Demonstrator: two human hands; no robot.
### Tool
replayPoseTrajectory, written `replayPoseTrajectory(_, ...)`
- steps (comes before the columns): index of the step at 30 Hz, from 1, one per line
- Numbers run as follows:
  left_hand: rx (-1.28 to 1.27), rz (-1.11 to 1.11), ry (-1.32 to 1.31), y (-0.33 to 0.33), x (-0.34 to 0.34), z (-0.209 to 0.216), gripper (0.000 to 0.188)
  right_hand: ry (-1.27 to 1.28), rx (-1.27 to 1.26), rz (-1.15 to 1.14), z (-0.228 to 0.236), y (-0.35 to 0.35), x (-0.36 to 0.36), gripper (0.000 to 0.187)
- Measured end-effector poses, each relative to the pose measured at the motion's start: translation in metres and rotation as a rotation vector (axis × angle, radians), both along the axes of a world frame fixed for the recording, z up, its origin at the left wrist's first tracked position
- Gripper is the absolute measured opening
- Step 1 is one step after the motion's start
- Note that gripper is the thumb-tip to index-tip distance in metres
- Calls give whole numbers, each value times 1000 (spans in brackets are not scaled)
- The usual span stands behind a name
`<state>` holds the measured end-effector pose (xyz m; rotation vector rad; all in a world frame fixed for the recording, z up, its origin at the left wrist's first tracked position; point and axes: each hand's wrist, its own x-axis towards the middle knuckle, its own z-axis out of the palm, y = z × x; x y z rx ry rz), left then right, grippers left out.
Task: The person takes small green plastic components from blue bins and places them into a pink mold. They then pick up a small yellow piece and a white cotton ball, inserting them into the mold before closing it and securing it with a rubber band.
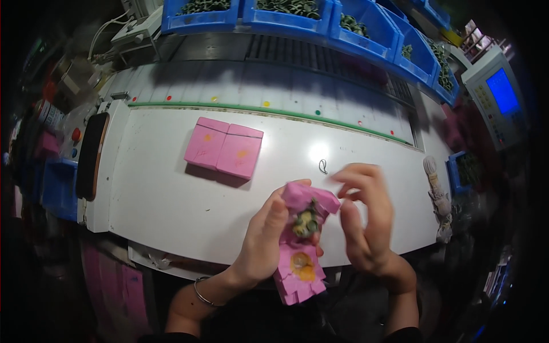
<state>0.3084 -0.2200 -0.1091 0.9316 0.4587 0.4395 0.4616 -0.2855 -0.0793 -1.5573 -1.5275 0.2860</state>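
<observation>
My left hand [260, 246] is wrapped around a pink, soft-looking mould [294, 280], which is bent open above the near edge of the worktop. Inside its upper fold sits a small dark green and yellowish clump [306, 223]. The lower flap has a stepped edge and a yellow-orange mark around a hollow. Just to the right, my right hand [366, 217] is raised with fingers curved and apart. It is slightly smeared by motion, and I see nothing in it. Beyond it, a small dark loop [323, 166] lies on the white worktop [154, 211].
Two pink blocks [224, 147], side by side with a dark line across them, lie at the back left. Blue bins [366, 34] of small green pieces line the far side. A blue-screened device [503, 91] stands right; a dark phone-like slab [92, 155] lies left.
</observation>
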Motion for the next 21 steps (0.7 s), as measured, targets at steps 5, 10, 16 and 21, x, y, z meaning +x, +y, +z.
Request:
replayPoseTrajectory(5, 79, -201, -172, -6, 0, 12, 96, 647, -260, 275, -24, 4, 3, 29)
replayPoseTrajectory(10, -218, -227, -162, 0, -6, 9, 42, 1206, -636, 261, -33, 16, -11, 43)
replayPoseTrajectory(16, -215, -58, -105, 3, 3, -7, 39, -96, 90, 19, -26, -9, -13, 51)
replayPoseTrajectory(21, -136, -54, -25, -2, 2, -6, 40, -150, -45, 155, -23, -9, -8, 39)
